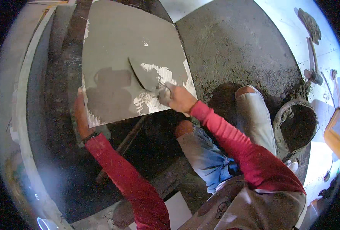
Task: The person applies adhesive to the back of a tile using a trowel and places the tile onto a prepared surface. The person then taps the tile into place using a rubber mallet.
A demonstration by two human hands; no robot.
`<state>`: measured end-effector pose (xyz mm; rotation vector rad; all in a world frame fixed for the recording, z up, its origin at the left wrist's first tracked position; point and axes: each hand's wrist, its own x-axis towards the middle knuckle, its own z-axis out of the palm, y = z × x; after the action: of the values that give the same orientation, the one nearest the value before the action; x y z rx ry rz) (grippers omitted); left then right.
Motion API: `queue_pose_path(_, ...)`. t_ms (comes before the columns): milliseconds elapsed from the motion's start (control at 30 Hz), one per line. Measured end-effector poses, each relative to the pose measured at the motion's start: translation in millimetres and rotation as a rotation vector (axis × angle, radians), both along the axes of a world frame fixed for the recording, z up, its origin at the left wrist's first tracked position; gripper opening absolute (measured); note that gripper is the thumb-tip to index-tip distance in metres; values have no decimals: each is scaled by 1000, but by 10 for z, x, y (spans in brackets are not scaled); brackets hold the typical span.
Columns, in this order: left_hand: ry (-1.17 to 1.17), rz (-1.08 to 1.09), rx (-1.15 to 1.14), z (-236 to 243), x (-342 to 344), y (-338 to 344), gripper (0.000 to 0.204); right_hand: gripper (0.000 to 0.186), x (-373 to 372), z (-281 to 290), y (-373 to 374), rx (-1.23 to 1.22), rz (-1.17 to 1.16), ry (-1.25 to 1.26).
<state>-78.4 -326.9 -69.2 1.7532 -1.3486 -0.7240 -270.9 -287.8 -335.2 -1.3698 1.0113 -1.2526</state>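
A large square tile (pixel 116 38) is mostly coated in smooth grey paste, with ridged pale patches near its right and lower edges. My left hand (pixel 82 111) grips the tile's left edge near the lower corner; part of the fingers is hidden behind it. My right hand (pixel 179 99) is closed on the handle of a trowel (pixel 143 76), whose blade lies at or just over the coated face, right of the middle. I cannot tell whether the blade touches it.
Rough grey mortar (pixel 235 42) spreads right of the tile. A mortar-caked bucket (pixel 277 128) stands by my bent knees. Mallet-like tools (pixel 313 74) and a yellow object (pixel 333 136) lie on pale flooring at right. A bar (pixel 118 149) lies below the tile; a concrete edge (pixel 26 99) curves along the left.
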Motion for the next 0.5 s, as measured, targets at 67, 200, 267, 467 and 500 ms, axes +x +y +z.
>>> queue_pose_path(67, -24, -34, -9, 33, -155, 5, 51, 39, 81, -118, -86, 37, -129, 41)
queue_pose_path(200, 92, -34, 11, 36, -241, -74, 46, 37, 39, -328, -686, 343, -255, 35)
queue_pose_path(267, 105, -49, 51, 25, -223, -114, 45, 37, -45, -311, -976, 428, -250, 45)
queue_pose_path(467, 145, -77, 57, 38, -217, -56, 47, 36, 173, 160, -1034, -190, -200, 321)
queue_pose_path(500, 12, -9, 54, 101, -220, 25, 47, 36, 205, 332, -844, -194, -186, 315)
